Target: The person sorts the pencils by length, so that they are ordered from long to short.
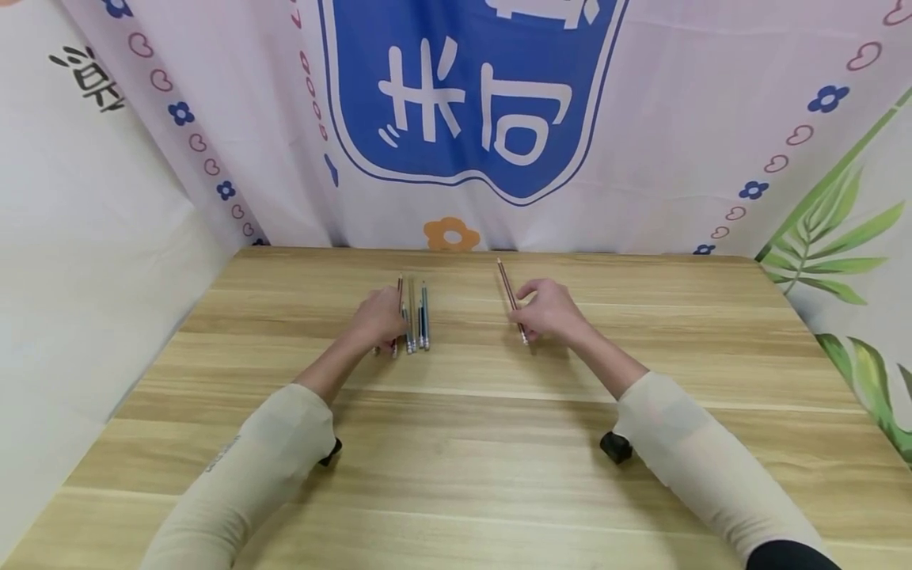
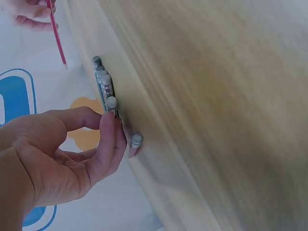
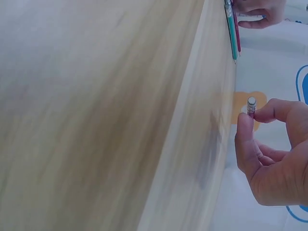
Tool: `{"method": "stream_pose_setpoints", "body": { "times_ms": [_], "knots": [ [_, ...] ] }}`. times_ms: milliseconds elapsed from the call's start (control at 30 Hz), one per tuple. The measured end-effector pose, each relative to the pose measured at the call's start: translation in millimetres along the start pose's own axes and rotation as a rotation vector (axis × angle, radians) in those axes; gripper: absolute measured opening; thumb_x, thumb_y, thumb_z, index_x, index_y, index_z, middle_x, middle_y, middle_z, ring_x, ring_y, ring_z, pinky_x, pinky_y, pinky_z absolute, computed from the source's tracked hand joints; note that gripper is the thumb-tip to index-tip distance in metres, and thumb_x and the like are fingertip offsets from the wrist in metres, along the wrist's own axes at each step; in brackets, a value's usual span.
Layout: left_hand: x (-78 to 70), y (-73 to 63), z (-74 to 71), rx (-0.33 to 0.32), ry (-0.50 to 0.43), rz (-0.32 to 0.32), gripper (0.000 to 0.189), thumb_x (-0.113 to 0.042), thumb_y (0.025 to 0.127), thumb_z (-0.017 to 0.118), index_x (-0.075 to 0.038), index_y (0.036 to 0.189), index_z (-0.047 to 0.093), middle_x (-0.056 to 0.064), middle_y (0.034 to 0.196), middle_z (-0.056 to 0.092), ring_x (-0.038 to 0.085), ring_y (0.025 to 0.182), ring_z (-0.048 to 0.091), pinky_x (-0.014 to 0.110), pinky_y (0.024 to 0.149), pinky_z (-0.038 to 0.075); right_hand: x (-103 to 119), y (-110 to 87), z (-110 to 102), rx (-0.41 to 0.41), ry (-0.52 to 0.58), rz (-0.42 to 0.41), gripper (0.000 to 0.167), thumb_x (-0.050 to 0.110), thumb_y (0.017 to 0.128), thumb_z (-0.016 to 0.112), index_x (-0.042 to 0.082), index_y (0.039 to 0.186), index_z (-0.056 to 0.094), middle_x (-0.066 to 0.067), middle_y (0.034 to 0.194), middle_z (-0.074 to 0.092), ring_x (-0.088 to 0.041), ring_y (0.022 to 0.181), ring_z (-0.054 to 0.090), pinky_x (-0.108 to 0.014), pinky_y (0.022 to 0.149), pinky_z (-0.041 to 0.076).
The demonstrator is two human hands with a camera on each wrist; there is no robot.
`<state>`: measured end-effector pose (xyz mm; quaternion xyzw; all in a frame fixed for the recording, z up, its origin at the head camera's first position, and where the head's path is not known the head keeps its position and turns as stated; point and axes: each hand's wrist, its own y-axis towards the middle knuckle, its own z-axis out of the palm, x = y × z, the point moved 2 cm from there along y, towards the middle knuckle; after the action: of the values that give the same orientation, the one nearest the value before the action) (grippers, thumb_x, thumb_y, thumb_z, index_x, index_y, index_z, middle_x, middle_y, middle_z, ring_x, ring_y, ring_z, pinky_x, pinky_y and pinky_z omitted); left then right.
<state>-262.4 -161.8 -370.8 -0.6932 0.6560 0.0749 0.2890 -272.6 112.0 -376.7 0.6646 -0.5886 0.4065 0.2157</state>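
My right hand (image 1: 549, 309) pinches a dark red pencil (image 1: 507, 283) between thumb and fingertips, near its metal-and-eraser end. In the right wrist view that pencil's eraser end (image 3: 251, 102) faces the camera, held over the wood. My left hand (image 1: 381, 317) is at the left side of a row of pencils (image 1: 425, 305), its thumb and fingertips pinching a red pencil (image 1: 400, 283) close to the table. In the left wrist view the fingertips meet right at one eraser end (image 2: 112, 102). Another eraser-tipped pencil (image 2: 136, 140) lies beside these fingers, mostly hidden.
Several blue, green and plain wood pencils lie side by side, erasers toward me, on the wooden table (image 1: 456, 443). Behind the table's far edge hangs a printed curtain (image 1: 399, 214). White cloth (image 1: 85, 261) stands at the left, leaf-patterned cloth (image 1: 848, 261) at the right.
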Motion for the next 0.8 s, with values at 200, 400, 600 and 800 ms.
{"method": "stream_pose_setpoints", "body": {
  "times_ms": [200, 400, 600, 800],
  "knots": [
    [1.9, -4.0, -7.3, -0.01, -0.059, 0.041, 0.019, 0.009, 0.087, 0.062, -0.001, 0.074, 0.053, 0.016, 0.067, 0.064, 0.023, 0.05, 0.067, 0.032, 0.053, 0.064, -13.0, -2.6, -11.9, 0.0, 0.031, 0.001, 0.043, 0.004, 0.092, 0.071, -0.01, 0.13, 0.057, -0.02, 0.088, 0.074, -0.011, 0.053, 0.063, -0.023, 0.054, 0.06],
    [2.0, -1.9, -6.9, 0.006, -0.14, 0.062, 0.022, 0.009, 0.088, 0.06, -0.005, 0.073, 0.05, 0.012, 0.067, 0.061, 0.019, 0.051, 0.064, 0.033, 0.055, 0.065, -23.6, -5.1, -20.4, 0.01, 0.086, 0.026, 0.041, 0.002, 0.092, 0.069, -0.01, 0.129, 0.057, -0.02, 0.087, 0.073, -0.01, 0.053, 0.062, -0.022, 0.054, 0.06],
    [-0.4, -0.3, -5.5, 0.018, -0.21, 0.074, 0.019, 0.008, 0.09, 0.059, 0.01, 0.109, 0.062, 0.014, 0.072, 0.064, 0.016, 0.052, 0.064, 0.032, 0.055, 0.065, -32.6, -7.0, -26.7, 0.017, 0.118, 0.037, 0.039, -0.001, 0.092, 0.066, -0.011, 0.129, 0.056, -0.016, 0.082, 0.07, -0.011, 0.056, 0.061, -0.022, 0.054, 0.06],
    [-6.0, 0.1, -2.2, 0.053, -0.278, 0.072, 0.03, 0.007, 0.092, 0.06, 0.013, 0.122, 0.058, 0.018, 0.074, 0.067, 0.016, 0.052, 0.064, 0.031, 0.056, 0.065, -42.4, -11.6, -37.0, 0.016, 0.153, 0.069, 0.039, -0.003, 0.092, 0.063, -0.012, 0.129, 0.055, -0.012, 0.08, 0.066, -0.011, 0.059, 0.061, -0.023, 0.054, 0.061]
  ]
}}
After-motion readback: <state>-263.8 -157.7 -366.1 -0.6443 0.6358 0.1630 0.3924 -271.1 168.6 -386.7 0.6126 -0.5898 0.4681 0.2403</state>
